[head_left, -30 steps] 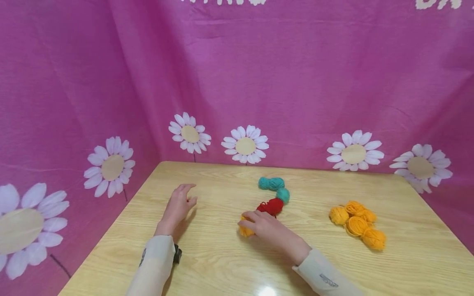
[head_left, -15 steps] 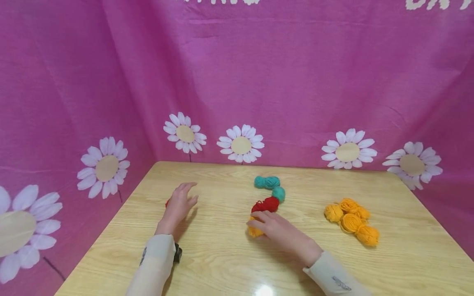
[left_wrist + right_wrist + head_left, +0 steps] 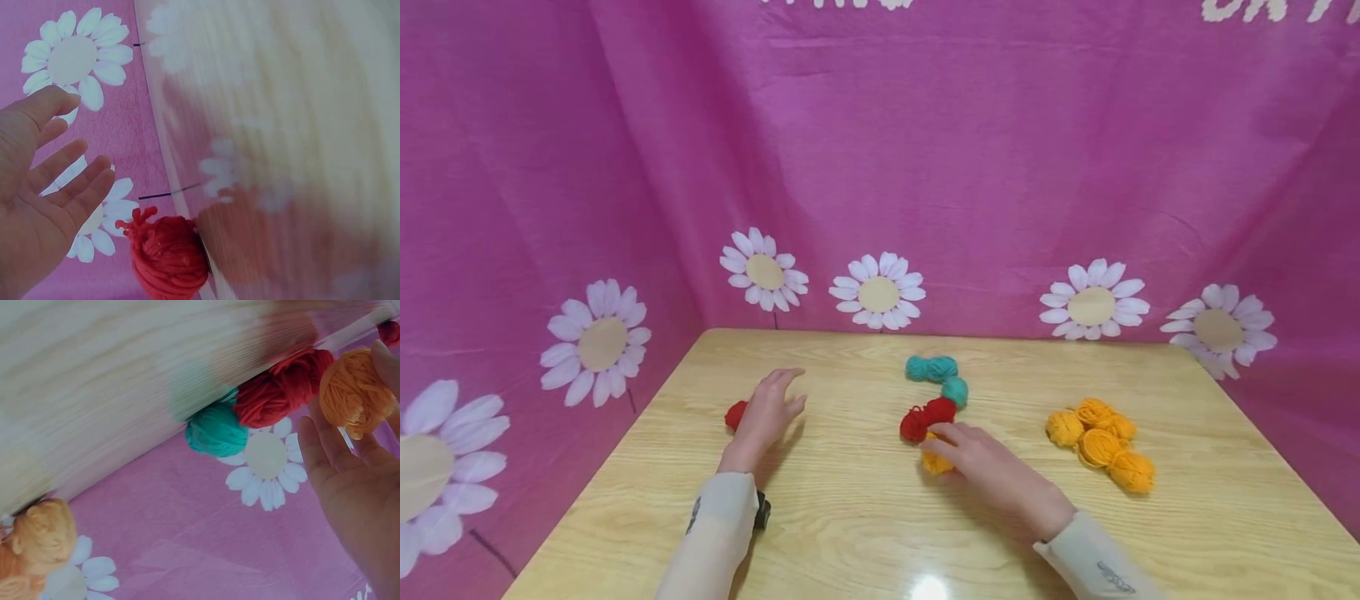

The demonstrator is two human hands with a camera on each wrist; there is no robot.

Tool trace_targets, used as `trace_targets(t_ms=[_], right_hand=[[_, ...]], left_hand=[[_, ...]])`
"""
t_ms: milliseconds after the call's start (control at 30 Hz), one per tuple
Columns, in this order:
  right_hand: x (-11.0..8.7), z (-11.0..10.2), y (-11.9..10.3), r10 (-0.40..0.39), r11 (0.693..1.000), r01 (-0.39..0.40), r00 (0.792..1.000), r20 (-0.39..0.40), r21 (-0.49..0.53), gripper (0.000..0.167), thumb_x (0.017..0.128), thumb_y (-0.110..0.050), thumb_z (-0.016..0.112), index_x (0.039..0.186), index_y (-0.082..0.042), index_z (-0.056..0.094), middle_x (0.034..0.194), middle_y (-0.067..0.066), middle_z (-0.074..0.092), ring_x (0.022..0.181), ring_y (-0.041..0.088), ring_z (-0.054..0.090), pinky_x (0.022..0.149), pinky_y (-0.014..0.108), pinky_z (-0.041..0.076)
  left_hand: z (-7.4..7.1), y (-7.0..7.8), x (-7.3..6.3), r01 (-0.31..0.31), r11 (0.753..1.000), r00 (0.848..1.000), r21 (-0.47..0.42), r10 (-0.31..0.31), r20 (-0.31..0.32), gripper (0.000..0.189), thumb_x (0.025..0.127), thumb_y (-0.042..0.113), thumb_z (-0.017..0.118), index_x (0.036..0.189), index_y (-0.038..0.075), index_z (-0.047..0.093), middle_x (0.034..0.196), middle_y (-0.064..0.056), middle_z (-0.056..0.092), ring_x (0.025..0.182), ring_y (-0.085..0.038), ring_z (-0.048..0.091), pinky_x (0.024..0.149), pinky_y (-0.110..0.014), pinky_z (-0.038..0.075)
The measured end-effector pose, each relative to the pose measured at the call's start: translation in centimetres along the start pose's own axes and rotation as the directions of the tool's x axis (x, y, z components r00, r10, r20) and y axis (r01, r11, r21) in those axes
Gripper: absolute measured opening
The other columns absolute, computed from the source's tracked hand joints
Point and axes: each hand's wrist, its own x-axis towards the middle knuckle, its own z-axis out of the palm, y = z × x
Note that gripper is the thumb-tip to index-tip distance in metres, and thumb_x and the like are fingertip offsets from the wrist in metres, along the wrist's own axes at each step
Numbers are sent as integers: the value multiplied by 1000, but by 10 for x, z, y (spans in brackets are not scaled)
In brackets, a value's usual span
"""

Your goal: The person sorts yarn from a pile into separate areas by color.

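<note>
Thumb and fingers of my right hand (image 3: 992,471) hold a small orange yarn ball (image 3: 356,394), low over the table, as the right wrist view shows. Right beside that ball is a red yarn bundle (image 3: 928,418), made of two lumps. A teal yarn ball (image 3: 955,391) follows it, then a longer teal skein (image 3: 931,368) farther back. Over the table's left part, my left hand (image 3: 763,421) holds nothing, its fingers relaxed and apart. Another red yarn ball (image 3: 169,256) lies just left of it, partly hidden by the hand in the head view.
Several orange yarn balls (image 3: 1100,447) lie in a cluster on the right of the wooden table (image 3: 850,533). A pink cloth (image 3: 985,167) with printed daisies hangs behind the table and along its left side.
My right hand has moved rightward with the orange yarn ball, closer to the red bundle. The left hand has shifted slightly right, and more of the red ball shows. The head view has turned rightward.
</note>
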Motion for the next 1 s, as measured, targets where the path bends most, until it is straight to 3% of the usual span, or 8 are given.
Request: trace_targets(t_ms=[200, 333, 633, 1000], right_hand=[[-10, -3, 8, -8, 999, 6, 999, -37, -42, 45, 88, -18, 73, 131, -19, 60, 131, 2, 59, 118, 20, 57, 101, 39, 52], [-18, -5, 15, -10, 998, 6, 997, -72, -64, 43, 87, -18, 74, 128, -19, 62, 128, 1, 61, 115, 19, 59, 98, 37, 54], [-35, -11, 27, 1, 997, -10, 993, -115, -78, 40, 89, -19, 72, 128, -15, 62, 133, 11, 60, 120, 28, 58, 101, 46, 52], [-62, -22, 38, 198, 979, -201, 978, -63, -43, 45, 89, -20, 71, 132, -22, 60, 140, 5, 56, 128, 26, 54, 105, 46, 49]], left_hand=[[6, 6, 2, -12, 999, 1000, -37, 13, 15, 47, 87, 6, 69, 132, -1, 56, 133, -23, 56, 123, -42, 54, 104, -54, 47], [10, 11, 4, -55, 998, 998, -34, 55, -1, 45, 86, 3, 68, 129, -3, 57, 128, -25, 58, 119, -43, 56, 100, -55, 48], [20, 17, 10, -35, 997, 996, -65, 40, 78, 46, 90, 7, 68, 133, -1, 55, 134, -23, 56, 126, -40, 54, 106, -51, 47], [25, 29, 14, -40, 996, 993, -80, 48, 104, 45, 90, 10, 67, 133, 1, 56, 135, -24, 55, 126, -41, 53, 107, -52, 46]])
